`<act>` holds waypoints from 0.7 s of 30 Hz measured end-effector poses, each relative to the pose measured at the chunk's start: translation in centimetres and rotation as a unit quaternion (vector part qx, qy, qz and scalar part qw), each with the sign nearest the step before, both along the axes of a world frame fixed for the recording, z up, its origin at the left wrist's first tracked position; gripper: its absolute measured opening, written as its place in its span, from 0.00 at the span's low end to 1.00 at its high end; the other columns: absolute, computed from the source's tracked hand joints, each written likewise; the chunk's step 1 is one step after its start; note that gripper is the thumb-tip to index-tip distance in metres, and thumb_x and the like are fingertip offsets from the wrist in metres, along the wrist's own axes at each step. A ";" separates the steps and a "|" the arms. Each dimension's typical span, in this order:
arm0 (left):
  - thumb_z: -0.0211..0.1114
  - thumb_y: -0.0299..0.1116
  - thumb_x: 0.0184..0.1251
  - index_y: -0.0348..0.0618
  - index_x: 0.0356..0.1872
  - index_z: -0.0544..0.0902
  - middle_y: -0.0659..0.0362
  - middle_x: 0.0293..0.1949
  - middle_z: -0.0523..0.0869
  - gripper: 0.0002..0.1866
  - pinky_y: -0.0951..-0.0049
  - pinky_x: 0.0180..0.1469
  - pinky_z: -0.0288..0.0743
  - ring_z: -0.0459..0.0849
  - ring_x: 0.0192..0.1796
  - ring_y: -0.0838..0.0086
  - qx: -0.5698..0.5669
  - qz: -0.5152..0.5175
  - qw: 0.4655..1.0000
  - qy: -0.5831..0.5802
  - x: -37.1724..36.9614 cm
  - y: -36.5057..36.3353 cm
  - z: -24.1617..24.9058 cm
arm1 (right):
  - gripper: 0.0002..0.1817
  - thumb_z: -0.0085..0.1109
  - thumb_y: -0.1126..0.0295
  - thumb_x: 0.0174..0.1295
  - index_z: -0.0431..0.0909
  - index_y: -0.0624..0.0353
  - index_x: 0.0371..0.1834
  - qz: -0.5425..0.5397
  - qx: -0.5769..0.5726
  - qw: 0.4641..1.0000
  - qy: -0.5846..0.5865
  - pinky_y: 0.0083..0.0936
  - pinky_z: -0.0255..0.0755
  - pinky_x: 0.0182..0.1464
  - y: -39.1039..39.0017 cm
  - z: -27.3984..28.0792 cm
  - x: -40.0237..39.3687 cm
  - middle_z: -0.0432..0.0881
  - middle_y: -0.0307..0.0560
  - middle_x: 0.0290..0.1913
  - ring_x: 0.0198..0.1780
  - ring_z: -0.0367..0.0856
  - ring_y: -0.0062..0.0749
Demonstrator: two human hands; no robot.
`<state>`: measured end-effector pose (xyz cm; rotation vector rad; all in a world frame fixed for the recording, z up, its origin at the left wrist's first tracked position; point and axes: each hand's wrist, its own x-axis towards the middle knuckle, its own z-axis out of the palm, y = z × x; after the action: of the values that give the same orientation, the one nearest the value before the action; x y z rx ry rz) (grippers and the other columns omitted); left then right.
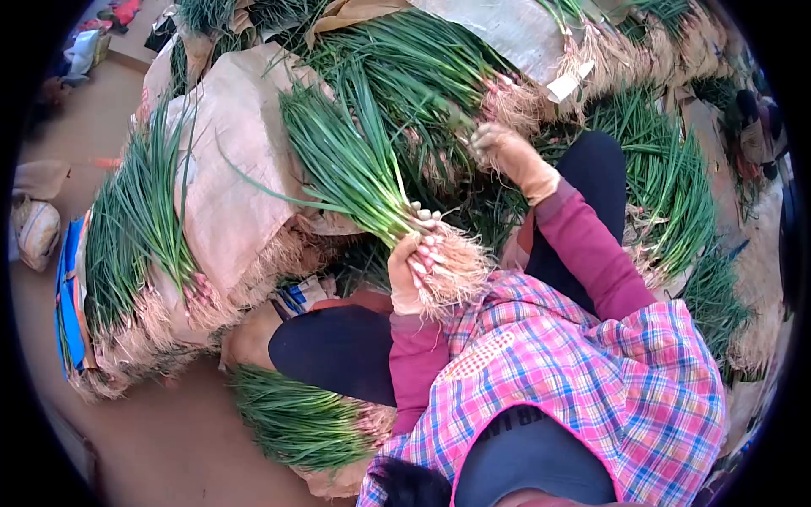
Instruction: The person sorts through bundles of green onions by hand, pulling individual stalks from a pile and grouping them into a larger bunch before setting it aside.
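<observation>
My left hand (406, 277) is closed round the lower stems of a big bunch of spring onions (359, 173). Their green leaves point up and away from me, while the pinkish bulbs and pale, stringy roots hang over my hand toward my lap. My right hand (509, 158) is raised to the right of the bunch and apart from it. Its fingers are curled, with a blurred greenish bit at their tips that I cannot make out. Both hands look covered by pale, tan gloves. Just beyond the right hand lies a pile of more spring onions (422, 59).
Brown paper or cloth sheets (241, 127) lie among more bunches (139, 237) at the left. Another bundle (300, 418) rests by my knee, and further spring onions (667, 186) lie at the right. A blue sheet (72, 296) edges the left stack beside the brown floor (169, 439).
</observation>
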<state>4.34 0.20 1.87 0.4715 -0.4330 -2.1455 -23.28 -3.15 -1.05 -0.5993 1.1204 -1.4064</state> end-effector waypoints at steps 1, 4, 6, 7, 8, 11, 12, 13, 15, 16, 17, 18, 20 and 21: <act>0.61 0.22 0.56 0.31 0.61 0.67 0.49 0.50 0.79 0.28 0.66 0.65 0.68 0.79 0.53 0.63 0.027 0.008 0.999 0.025 0.1 0.3 0.0 | 0.05 0.49 0.76 0.65 0.76 0.61 0.38 -0.035 0.012 0.997 0.070 0.15 0.72 0.31 0.1 2.7 -0.2 0.78 0.39 0.32 0.28 0.75 0.20; 0.61 0.23 0.57 0.32 0.62 0.66 0.49 0.51 0.79 0.29 0.67 0.64 0.70 0.80 0.52 0.65 0.006 0.014 1.000 -0.015 0.0 0.1 0.1 | 0.10 0.55 0.69 0.62 0.78 0.58 0.44 -0.085 0.054 0.862 0.496 0.31 0.76 0.43 -2.0 0.6 -1.3 0.84 0.48 0.40 0.40 0.83 0.35; 0.61 0.23 0.58 0.32 0.62 0.66 0.49 0.51 0.79 0.29 0.67 0.63 0.70 0.80 0.51 0.66 -0.005 0.026 1.000 -0.010 -0.6 0.2 0.5 | 0.13 0.59 0.64 0.60 0.78 0.57 0.46 0.051 0.118 0.815 0.565 0.38 0.73 0.49 -4.1 -2.3 -0.8 0.83 0.53 0.43 0.45 0.82 0.44; 0.61 0.23 0.58 0.32 0.62 0.66 0.49 0.51 0.79 0.28 0.67 0.64 0.70 0.80 0.51 0.66 -0.006 0.023 0.999 -0.027 -0.4 0.2 0.5 | 0.15 0.60 0.63 0.59 0.78 0.57 0.46 0.090 0.123 0.793 0.590 0.38 0.73 0.49 -4.6 -3.1 -0.1 0.83 0.55 0.44 0.45 0.82 0.45; 0.61 0.24 0.58 0.32 0.62 0.66 0.49 0.50 0.79 0.28 0.66 0.64 0.69 0.80 0.51 0.66 -0.007 0.023 0.999 -0.045 -0.1 0.2 0.5 | 0.16 0.61 0.62 0.59 0.78 0.57 0.47 0.132 0.126 0.770 0.612 0.39 0.73 0.50 -5.0 -3.9 0.5 0.82 0.56 0.44 0.45 0.81 0.47; 0.62 0.24 0.57 0.32 0.60 0.68 0.50 0.50 0.80 0.27 0.66 0.65 0.68 0.81 0.51 0.65 -0.007 0.036 0.999 -0.019 0.8 0.2 1.0 | 0.15 0.59 0.64 0.62 0.78 0.58 0.50 0.138 0.092 0.885 0.435 0.33 0.74 0.48 -3.8 -0.6 2.7 0.84 0.49 0.41 0.42 0.81 0.36; 0.62 0.24 0.57 0.32 0.60 0.68 0.51 0.50 0.80 0.27 0.66 0.65 0.68 0.81 0.51 0.65 0.006 0.052 0.998 -0.031 0.8 0.3 1.5 | 0.15 0.58 0.65 0.64 0.78 0.59 0.51 0.123 0.072 0.966 0.215 0.30 0.75 0.47 -3.0 1.3 3.0 0.84 0.46 0.40 0.41 0.81 0.31; 0.62 0.23 0.57 0.32 0.60 0.68 0.51 0.50 0.80 0.27 0.66 0.64 0.69 0.81 0.52 0.65 -0.003 0.048 0.999 -0.022 0.9 0.2 1.3 | 0.15 0.56 0.66 0.66 0.78 0.60 0.53 0.135 0.110 0.964 0.200 0.25 0.75 0.41 -1.5 3.7 2.2 0.83 0.40 0.38 0.36 0.79 0.24; 0.61 0.22 0.58 0.32 0.59 0.69 0.50 0.50 0.80 0.26 0.67 0.61 0.71 0.81 0.49 0.66 0.013 0.043 0.999 -0.024 0.7 0.3 0.6 | 0.16 0.53 0.61 0.68 0.77 0.57 0.53 0.094 0.058 0.895 0.432 0.15 0.73 0.32 -0.9 0.5 -2.2 0.83 0.38 0.37 0.29 0.77 0.17; 0.61 0.21 0.58 0.32 0.60 0.69 0.50 0.50 0.80 0.26 0.69 0.58 0.75 0.82 0.48 0.67 0.019 0.043 0.999 -0.024 0.2 0.1 0.4 | 0.15 0.51 0.58 0.69 0.77 0.56 0.50 0.083 0.093 0.957 0.261 0.13 0.72 0.32 1.8 4.7 -2.8 0.82 0.38 0.39 0.30 0.77 0.15; 0.61 0.22 0.58 0.32 0.60 0.69 0.49 0.50 0.80 0.26 0.73 0.53 0.77 0.81 0.47 0.69 0.007 0.023 1.000 0.000 0.0 -0.3 -0.4 | 0.17 0.49 0.59 0.70 0.74 0.56 0.55 0.079 0.066 0.977 0.189 0.13 0.72 0.32 4.3 8.8 -3.5 0.82 0.37 0.43 0.30 0.79 0.18; 0.61 0.22 0.58 0.32 0.60 0.68 0.49 0.50 0.80 0.26 0.76 0.47 0.79 0.81 0.46 0.70 0.003 0.007 1.000 0.020 0.3 -0.3 -1.1 | 0.17 0.49 0.58 0.71 0.75 0.57 0.53 0.023 0.029 0.983 0.181 0.13 0.72 0.33 6.5 11.1 -4.7 0.83 0.40 0.43 0.29 0.79 0.17; 0.60 0.22 0.59 0.34 0.60 0.69 0.49 0.51 0.79 0.25 0.81 0.38 0.79 0.80 0.43 0.72 0.000 -0.006 0.999 -0.053 0.9 -0.4 -0.4 | 0.15 0.51 0.59 0.69 0.78 0.59 0.44 -0.171 -0.002 0.947 0.272 0.16 0.70 0.33 11.4 14.0 -7.3 0.84 0.41 0.36 0.29 0.77 0.18; 0.61 0.22 0.59 0.34 0.60 0.69 0.49 0.52 0.78 0.25 0.81 0.37 0.78 0.80 0.41 0.73 0.014 0.001 0.999 -0.048 0.6 -0.3 -0.3 | 0.14 0.51 0.61 0.69 0.79 0.60 0.42 -0.267 0.003 0.914 0.304 0.15 0.69 0.32 14.0 15.5 -8.0 0.83 0.40 0.33 0.28 0.76 0.18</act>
<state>4.92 -0.10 1.58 0.5921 -0.4556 -2.1349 -31.30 10.84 14.49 -0.7942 1.8927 -1.7273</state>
